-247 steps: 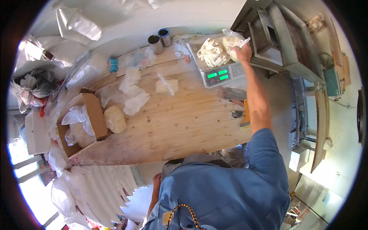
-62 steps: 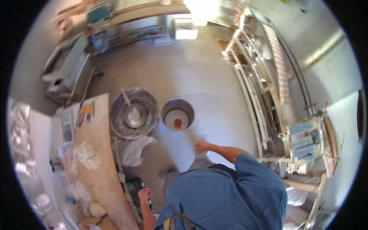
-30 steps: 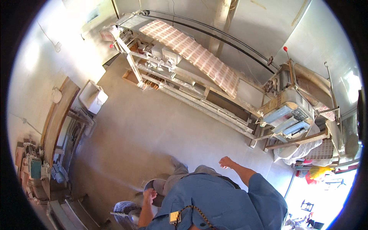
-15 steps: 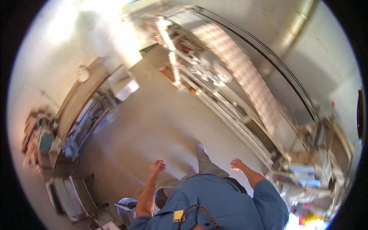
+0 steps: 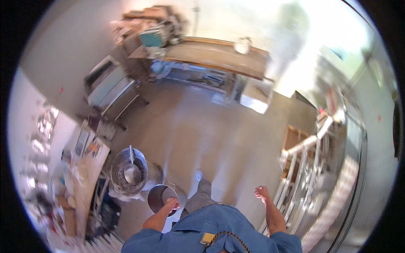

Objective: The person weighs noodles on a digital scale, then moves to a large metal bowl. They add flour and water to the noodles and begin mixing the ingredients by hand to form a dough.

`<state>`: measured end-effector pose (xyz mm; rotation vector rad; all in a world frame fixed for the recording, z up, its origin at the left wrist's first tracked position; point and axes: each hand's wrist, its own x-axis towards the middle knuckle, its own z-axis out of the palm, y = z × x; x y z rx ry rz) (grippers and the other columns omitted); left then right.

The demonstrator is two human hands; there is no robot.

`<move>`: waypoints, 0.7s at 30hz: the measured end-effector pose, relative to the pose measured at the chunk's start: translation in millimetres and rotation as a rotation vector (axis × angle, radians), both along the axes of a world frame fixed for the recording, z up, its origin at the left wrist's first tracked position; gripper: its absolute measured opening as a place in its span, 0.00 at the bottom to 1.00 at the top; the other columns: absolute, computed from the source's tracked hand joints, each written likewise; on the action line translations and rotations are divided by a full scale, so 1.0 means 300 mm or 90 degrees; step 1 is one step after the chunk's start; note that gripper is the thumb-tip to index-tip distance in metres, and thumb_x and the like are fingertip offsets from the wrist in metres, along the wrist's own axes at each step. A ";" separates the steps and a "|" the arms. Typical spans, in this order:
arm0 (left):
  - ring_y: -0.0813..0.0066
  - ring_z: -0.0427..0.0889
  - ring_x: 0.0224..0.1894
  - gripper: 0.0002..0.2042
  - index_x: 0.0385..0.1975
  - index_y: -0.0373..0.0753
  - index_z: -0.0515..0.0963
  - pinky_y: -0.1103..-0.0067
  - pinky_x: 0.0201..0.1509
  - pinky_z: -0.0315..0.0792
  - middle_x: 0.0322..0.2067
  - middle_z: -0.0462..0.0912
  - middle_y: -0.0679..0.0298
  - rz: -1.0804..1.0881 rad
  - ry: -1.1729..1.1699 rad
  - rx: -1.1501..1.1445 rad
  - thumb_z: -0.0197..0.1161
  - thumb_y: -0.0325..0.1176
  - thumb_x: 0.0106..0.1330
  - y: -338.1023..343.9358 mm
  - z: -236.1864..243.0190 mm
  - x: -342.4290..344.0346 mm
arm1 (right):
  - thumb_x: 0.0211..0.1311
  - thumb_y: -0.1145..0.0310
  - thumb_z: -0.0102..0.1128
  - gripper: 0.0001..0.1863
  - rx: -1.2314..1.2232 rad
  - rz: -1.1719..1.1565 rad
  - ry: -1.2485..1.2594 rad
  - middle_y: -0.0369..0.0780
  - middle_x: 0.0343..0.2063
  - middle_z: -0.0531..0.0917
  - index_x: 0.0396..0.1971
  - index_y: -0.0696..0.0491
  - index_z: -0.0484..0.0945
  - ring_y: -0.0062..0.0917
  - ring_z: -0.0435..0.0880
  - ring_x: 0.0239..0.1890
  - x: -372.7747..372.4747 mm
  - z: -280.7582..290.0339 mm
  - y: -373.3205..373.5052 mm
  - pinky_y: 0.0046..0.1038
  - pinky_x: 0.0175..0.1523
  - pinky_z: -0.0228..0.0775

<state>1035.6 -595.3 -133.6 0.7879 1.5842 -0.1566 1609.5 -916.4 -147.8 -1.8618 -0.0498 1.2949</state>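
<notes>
My left hand (image 5: 172,204) is loosely closed and appears in front of the right rim of a round metal bucket (image 5: 154,197); whether it touches the rim I cannot tell. Nothing shows between its fingers. To the right of my body, my right hand (image 5: 261,192) hangs with curled fingers and holds nothing visible. Just left of the bucket is a larger grey tub (image 5: 116,170), with a long-handled ladle (image 5: 132,172) lying in it. One of my feet (image 5: 199,173) is stretched forward on the floor.
A long wooden table (image 5: 202,55) stands against the far wall, with a white box (image 5: 255,98) on the floor by its right end. A cluttered bench (image 5: 93,165) runs along the left. Metal frame racks (image 5: 298,173) stand on the right, and a grey machine (image 5: 110,90) at the far left.
My view has swung left, so the table sits ahead and the racks at right. The bucket and tub now show more fully. My left hand has come over the bucket's rim in view.
</notes>
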 end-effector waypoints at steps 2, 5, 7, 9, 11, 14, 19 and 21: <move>0.68 0.88 0.29 0.09 0.39 0.44 0.85 0.69 0.31 0.81 0.32 0.89 0.62 0.093 -0.129 -0.085 0.62 0.40 0.72 0.000 -0.074 -0.001 | 0.67 0.68 0.58 0.10 0.020 0.037 -0.100 0.42 0.25 0.86 0.39 0.59 0.82 0.26 0.83 0.22 0.085 0.016 0.292 0.27 0.25 0.75; 0.72 0.86 0.31 0.08 0.41 0.45 0.86 0.69 0.32 0.81 0.35 0.89 0.66 -0.033 -0.060 0.004 0.65 0.39 0.71 0.043 -0.171 0.042 | 0.68 0.64 0.59 0.14 0.045 0.123 -0.116 0.43 0.29 0.88 0.44 0.59 0.83 0.28 0.87 0.27 0.106 0.025 0.685 0.31 0.30 0.80; 0.74 0.85 0.29 0.07 0.40 0.44 0.87 0.70 0.30 0.79 0.34 0.89 0.67 -0.002 -0.229 0.221 0.65 0.38 0.70 0.126 -0.188 0.047 | 0.69 0.62 0.59 0.15 0.067 0.166 -0.088 0.42 0.29 0.88 0.44 0.58 0.83 0.27 0.87 0.28 0.080 0.020 0.905 0.32 0.31 0.81; 0.75 0.83 0.27 0.06 0.36 0.42 0.87 0.71 0.27 0.77 0.31 0.88 0.66 -0.244 -0.131 0.474 0.64 0.35 0.67 0.250 -0.185 0.067 | 0.71 0.60 0.60 0.15 0.033 0.225 -0.041 0.42 0.30 0.89 0.43 0.57 0.84 0.27 0.87 0.29 0.015 0.001 1.109 0.33 0.33 0.82; 0.75 0.83 0.25 0.07 0.32 0.40 0.87 0.72 0.25 0.75 0.26 0.87 0.63 -0.300 -0.059 0.460 0.63 0.32 0.64 0.430 -0.177 0.090 | 0.72 0.59 0.59 0.15 -0.024 0.324 -0.003 0.41 0.31 0.89 0.43 0.56 0.84 0.26 0.87 0.30 -0.057 -0.011 1.273 0.32 0.34 0.82; 0.74 0.83 0.22 0.07 0.28 0.37 0.85 0.74 0.22 0.73 0.22 0.85 0.60 0.157 -0.117 0.133 0.62 0.30 0.63 0.741 -0.144 0.104 | 0.72 0.58 0.59 0.16 -0.048 0.467 0.028 0.41 0.32 0.89 0.44 0.56 0.84 0.26 0.87 0.30 -0.130 -0.004 1.544 0.32 0.35 0.83; 0.73 0.84 0.23 0.08 0.33 0.40 0.81 0.79 0.22 0.72 0.25 0.85 0.62 0.280 -0.199 0.151 0.62 0.37 0.72 1.201 -0.072 0.109 | 0.72 0.58 0.58 0.16 -0.032 0.526 0.039 0.42 0.34 0.89 0.45 0.56 0.84 0.27 0.88 0.31 -0.128 0.036 2.008 0.32 0.35 0.83; 0.73 0.83 0.23 0.08 0.35 0.38 0.81 0.79 0.21 0.72 0.26 0.86 0.61 0.308 -0.149 0.230 0.62 0.36 0.72 1.328 -0.036 0.151 | 0.71 0.57 0.57 0.17 -0.047 0.515 0.040 0.42 0.35 0.89 0.45 0.56 0.83 0.28 0.88 0.32 -0.090 0.045 2.207 0.33 0.36 0.83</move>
